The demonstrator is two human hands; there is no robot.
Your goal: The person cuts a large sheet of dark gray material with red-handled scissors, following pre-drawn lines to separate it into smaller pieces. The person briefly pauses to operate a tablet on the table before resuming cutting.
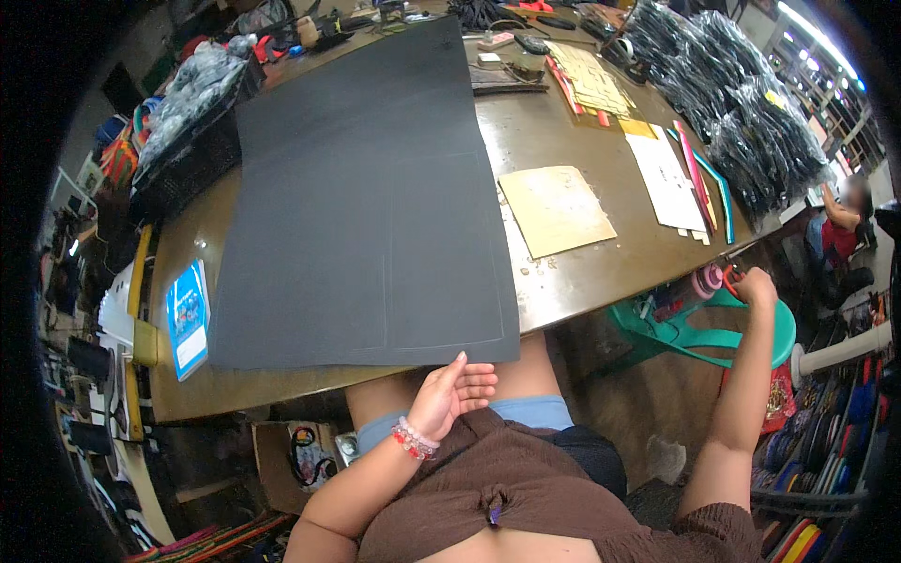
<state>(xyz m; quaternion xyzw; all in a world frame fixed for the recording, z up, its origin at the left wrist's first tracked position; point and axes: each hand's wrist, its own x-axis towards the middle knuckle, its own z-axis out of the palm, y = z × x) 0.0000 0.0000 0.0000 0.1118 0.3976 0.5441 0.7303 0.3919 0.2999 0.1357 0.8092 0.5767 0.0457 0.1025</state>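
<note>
A large black sheet [347, 216] lies across the table, its near corner reaching past the front edge. Faint pale lines mark rectangles on it. At that near edge is my left hand [450, 394], fingers stretched out and the thumb tip touching the sheet's border; a beaded bracelet circles the wrist. Out to the right, above a green plastic stool [784, 328], my right hand [754, 286] is closed on a red looped handle [730, 278] that looks like scissors. The rest of that tool is hidden or too small to make out. A pink-capped bottle [706, 281] is beside it.
On the brown table [554, 291] lie a tan board [558, 211], white strips [666, 178], yellow templates [591, 80] and a blue booklet [188, 319]. Plastic-wrapped black goods [751, 113] are piled at the far right. A black crate [192, 169] stands left; a person [840, 220] sits farther right.
</note>
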